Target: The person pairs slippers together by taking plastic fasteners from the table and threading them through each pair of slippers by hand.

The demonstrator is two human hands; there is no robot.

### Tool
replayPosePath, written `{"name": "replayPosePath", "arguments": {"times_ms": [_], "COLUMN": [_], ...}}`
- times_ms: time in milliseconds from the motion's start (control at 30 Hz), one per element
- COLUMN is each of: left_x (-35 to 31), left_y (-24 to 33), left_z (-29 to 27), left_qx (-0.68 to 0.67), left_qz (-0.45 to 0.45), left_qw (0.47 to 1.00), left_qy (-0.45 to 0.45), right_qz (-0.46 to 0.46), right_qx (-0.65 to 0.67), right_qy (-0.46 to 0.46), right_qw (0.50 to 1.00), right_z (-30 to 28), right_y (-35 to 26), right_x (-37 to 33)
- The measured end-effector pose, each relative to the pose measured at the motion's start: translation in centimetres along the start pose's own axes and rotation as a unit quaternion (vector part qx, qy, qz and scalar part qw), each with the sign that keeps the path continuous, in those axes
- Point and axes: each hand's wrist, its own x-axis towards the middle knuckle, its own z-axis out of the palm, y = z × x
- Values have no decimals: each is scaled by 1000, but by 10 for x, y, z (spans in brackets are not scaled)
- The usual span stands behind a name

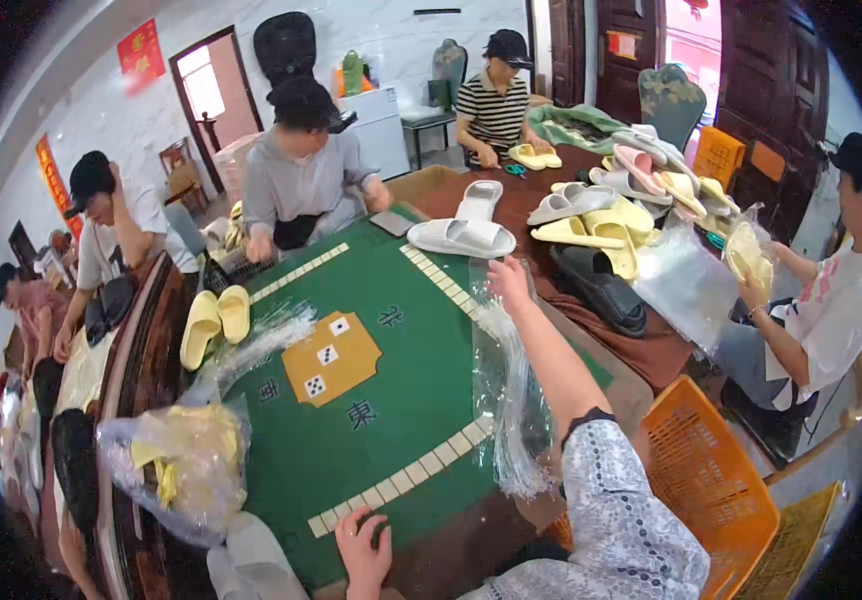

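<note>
My left hand (363, 545) rests open at the near edge of the green mat (421, 400), fingers spread beside a row of pale tiles (401, 482). My right arm reaches forward over the mat's right side. The right hand (509, 282) is at the edge of a whitish slipper (461, 238); its fingers are bunched, and whether they grip it is unclear. A second whitish slipper (479, 200) lies just behind. Under my right forearm lies a clear plastic bag (489, 375) beside a bundle of thin clear strips (523, 440).
Slippers in yellow, grey and pink (601, 215) are piled at the right, with black slippers (596, 290) in front. Yellow slippers (216, 320) and a stuffed plastic bag (186, 465) are at the left. An orange crate (706, 490) stands near my right side. Several people sit around.
</note>
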Motion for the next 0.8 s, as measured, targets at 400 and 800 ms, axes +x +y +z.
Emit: {"name": "replayPosePath", "arguments": {"times_ms": [400,800], "left_x": [6,3], "left_y": [3,3], "left_z": [-9,-3], "left_qx": [30,19], "left_qz": [-15,-32], "left_qw": [999,999], "left_qy": [-19,-4], "right_qz": [-21,-33], "right_qx": [44,31], "right_qy": [13,-136], "right_qw": [999,990], "right_z": [51,59], "right_y": [37,-6], "right_x": [85,-31]}}
